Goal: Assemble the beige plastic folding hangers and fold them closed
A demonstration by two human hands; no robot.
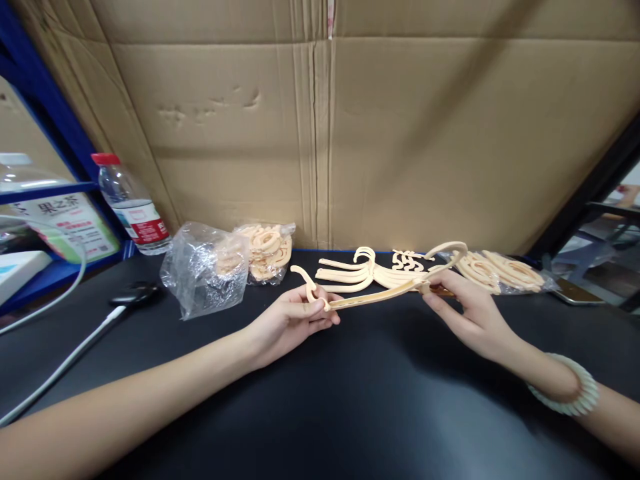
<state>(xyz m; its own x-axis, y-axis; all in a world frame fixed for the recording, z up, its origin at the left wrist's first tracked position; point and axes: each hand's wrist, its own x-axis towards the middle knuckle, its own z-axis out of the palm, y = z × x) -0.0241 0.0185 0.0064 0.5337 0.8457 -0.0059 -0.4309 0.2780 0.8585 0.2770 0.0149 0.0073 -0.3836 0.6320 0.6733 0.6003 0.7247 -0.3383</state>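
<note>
A cream plastic hanger [373,298] is stretched between both hands above the black tabletop [350,400]. My left hand [295,321] is closed around its left hooked end. At the hook end on the right, my right hand [470,313] pinches it; a pale beaded bracelet [570,393] circles that wrist. A pile of the same cream hangers [360,270] lies just behind the held one.
Clear plastic bags [210,273] with cream parts sit at the back left, another bag of cream rings [500,270] at the back right. A water bottle [133,207], a black mouse [135,293] and a white cable [65,363] are on the left. A cardboard wall [350,133] stands behind.
</note>
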